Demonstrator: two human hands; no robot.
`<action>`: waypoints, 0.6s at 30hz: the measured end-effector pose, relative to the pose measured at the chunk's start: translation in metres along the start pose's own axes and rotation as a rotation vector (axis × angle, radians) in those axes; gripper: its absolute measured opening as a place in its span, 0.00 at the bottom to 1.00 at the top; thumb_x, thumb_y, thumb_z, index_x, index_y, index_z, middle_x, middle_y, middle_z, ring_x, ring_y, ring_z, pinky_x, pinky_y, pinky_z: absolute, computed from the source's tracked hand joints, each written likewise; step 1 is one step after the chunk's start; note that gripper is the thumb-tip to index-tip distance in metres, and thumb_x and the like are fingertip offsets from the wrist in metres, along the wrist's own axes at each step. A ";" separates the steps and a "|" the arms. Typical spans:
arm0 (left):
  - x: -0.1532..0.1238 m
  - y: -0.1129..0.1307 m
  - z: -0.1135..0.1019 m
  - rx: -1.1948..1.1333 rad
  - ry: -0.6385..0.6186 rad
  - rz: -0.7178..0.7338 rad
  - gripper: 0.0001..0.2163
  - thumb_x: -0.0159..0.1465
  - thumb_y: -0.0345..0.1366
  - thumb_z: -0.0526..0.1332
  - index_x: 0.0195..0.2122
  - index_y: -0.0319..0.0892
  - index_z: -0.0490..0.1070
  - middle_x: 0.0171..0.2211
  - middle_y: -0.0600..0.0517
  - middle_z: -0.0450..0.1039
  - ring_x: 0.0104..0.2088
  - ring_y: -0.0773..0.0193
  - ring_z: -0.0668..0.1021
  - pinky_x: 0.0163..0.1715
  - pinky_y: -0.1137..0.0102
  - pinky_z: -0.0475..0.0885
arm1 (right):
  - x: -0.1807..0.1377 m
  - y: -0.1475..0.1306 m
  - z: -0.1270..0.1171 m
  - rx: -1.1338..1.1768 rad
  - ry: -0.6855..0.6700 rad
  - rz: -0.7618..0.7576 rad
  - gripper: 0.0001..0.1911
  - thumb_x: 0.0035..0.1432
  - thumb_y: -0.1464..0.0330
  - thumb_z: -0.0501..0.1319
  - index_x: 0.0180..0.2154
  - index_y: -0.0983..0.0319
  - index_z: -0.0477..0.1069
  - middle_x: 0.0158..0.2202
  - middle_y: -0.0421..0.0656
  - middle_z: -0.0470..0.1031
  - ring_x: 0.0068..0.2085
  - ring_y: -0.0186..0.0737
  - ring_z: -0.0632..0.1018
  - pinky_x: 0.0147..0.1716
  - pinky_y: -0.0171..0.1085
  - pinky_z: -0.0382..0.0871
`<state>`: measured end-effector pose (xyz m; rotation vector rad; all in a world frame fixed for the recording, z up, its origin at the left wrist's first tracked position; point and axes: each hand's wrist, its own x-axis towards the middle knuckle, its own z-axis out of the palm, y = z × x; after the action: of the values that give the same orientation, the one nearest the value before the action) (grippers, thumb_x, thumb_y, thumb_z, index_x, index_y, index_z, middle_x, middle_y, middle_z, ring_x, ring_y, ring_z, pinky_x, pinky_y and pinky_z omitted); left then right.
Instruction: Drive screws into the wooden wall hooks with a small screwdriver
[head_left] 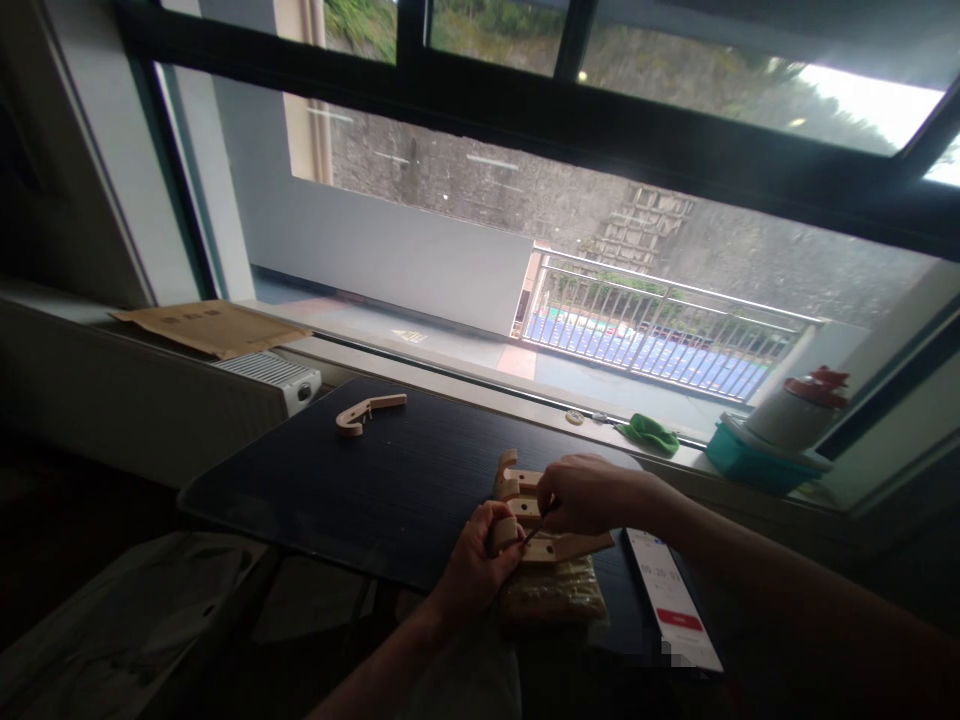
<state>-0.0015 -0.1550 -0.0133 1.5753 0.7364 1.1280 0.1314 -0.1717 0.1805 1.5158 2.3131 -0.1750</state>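
Two-handed, working at a wooden piece [585, 545] near the close edge of the dark table [300, 500]. With the left hand [476, 560], pinching its rounded end narrowly between thumb and fingers; with the right hand [581, 495], closed in a near-fist around a slim tool [534, 532], aiming its tip at the wood just beside the left fingertips. Too small to tell whether touching. Judging by the pose, midway through a fine step with the tool; for the next move, seems to call for a firm left pinch and a steady tip. Rounded end inside the left grip, flat arm reaching rightward below the right hand, above a plastic-wrapped bundle [559, 595]. Just beside other wooden pieces [529, 508] on the far side, well apart from a lone hooked piece [386, 402], and near a phone [664, 585] on the right.
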 end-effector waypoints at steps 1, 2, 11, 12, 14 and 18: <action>0.000 0.000 0.000 -0.008 0.000 -0.001 0.11 0.56 0.34 0.61 0.39 0.43 0.62 0.32 0.54 0.70 0.32 0.65 0.72 0.37 0.70 0.67 | 0.000 0.000 0.001 0.001 0.002 0.025 0.12 0.54 0.62 0.57 0.35 0.59 0.77 0.28 0.41 0.75 0.28 0.36 0.73 0.25 0.34 0.58; 0.000 0.000 0.000 -0.016 -0.003 -0.003 0.11 0.56 0.34 0.61 0.39 0.43 0.62 0.32 0.54 0.70 0.32 0.65 0.72 0.36 0.70 0.67 | 0.001 -0.001 0.001 -0.010 0.006 0.044 0.14 0.55 0.61 0.56 0.34 0.60 0.77 0.27 0.42 0.75 0.27 0.36 0.72 0.24 0.34 0.58; 0.001 0.000 -0.001 -0.039 -0.031 -0.002 0.09 0.56 0.35 0.61 0.37 0.43 0.63 0.32 0.54 0.69 0.33 0.65 0.72 0.34 0.72 0.67 | 0.009 -0.014 -0.009 -0.114 -0.064 -0.051 0.10 0.47 0.69 0.62 0.35 0.59 0.78 0.30 0.42 0.75 0.30 0.38 0.73 0.25 0.34 0.59; 0.001 0.000 -0.001 -0.035 -0.031 -0.001 0.09 0.57 0.35 0.61 0.37 0.43 0.63 0.32 0.54 0.69 0.33 0.65 0.72 0.35 0.72 0.67 | 0.011 -0.012 -0.009 -0.090 -0.077 -0.042 0.10 0.47 0.68 0.62 0.34 0.59 0.78 0.29 0.42 0.75 0.30 0.37 0.73 0.25 0.34 0.59; 0.000 0.000 -0.001 -0.024 -0.030 -0.006 0.10 0.57 0.34 0.61 0.38 0.43 0.62 0.32 0.54 0.69 0.32 0.66 0.72 0.35 0.72 0.67 | 0.014 -0.007 -0.008 -0.019 -0.105 -0.007 0.11 0.48 0.66 0.62 0.35 0.60 0.78 0.29 0.41 0.75 0.29 0.35 0.72 0.24 0.33 0.59; -0.001 0.002 -0.001 -0.034 -0.033 -0.002 0.11 0.57 0.33 0.61 0.39 0.43 0.62 0.32 0.54 0.69 0.31 0.66 0.71 0.34 0.72 0.67 | 0.018 0.000 -0.005 0.052 -0.150 0.062 0.15 0.50 0.60 0.60 0.36 0.62 0.77 0.27 0.41 0.75 0.25 0.33 0.71 0.22 0.31 0.59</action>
<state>-0.0031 -0.1564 -0.0121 1.5607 0.6931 1.1047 0.1239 -0.1542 0.1787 1.5414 2.1578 -0.3227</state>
